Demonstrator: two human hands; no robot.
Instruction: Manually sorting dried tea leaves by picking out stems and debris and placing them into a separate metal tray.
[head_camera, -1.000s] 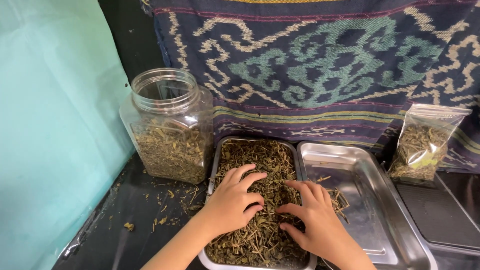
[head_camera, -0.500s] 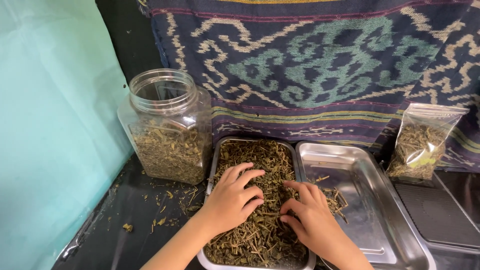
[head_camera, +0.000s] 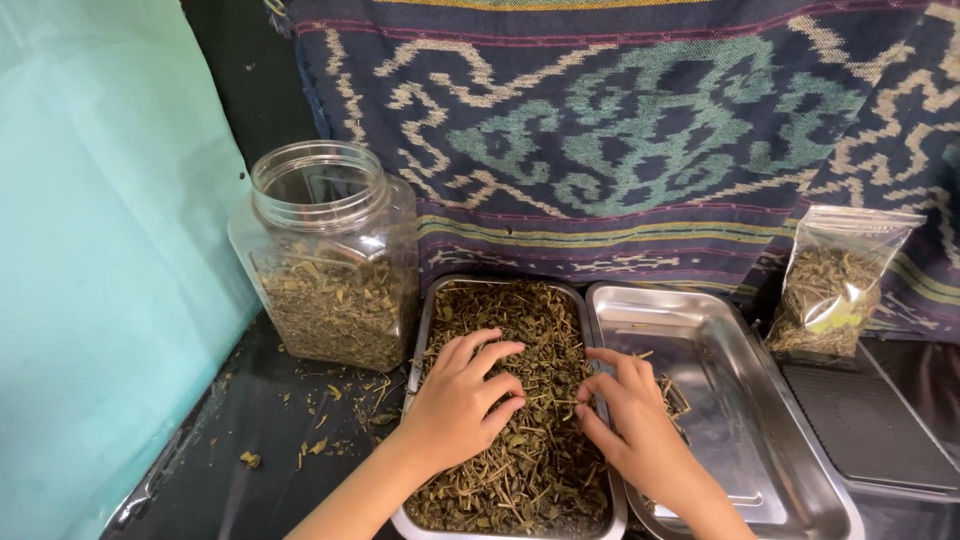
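Observation:
A steel tray (head_camera: 424, 330) is heaped with dried green-brown herbs (head_camera: 520, 320) and stems. My left hand (head_camera: 458, 408) lies flat on the heap at its left side, fingers spread. My right hand (head_camera: 632, 425) is over the rim shared with a second steel tray (head_camera: 745, 420), its fingers curled around a pinch of herbs. A small scatter of herbs (head_camera: 674, 395) lies in the second tray just beside this hand.
A clear, lidless plastic jar (head_camera: 328, 262), part full of the same herbs, stands at the left. A clear bag of herbs (head_camera: 835, 285) leans on the patterned cloth (head_camera: 620, 130) at the right. A black flat device (head_camera: 870, 425) is beside it. Crumbs (head_camera: 320, 420) litter the dark tabletop.
My right hand has curled into the heap and slid right, from the middle of the full tray to the rim by the second tray. The left hand has barely moved.

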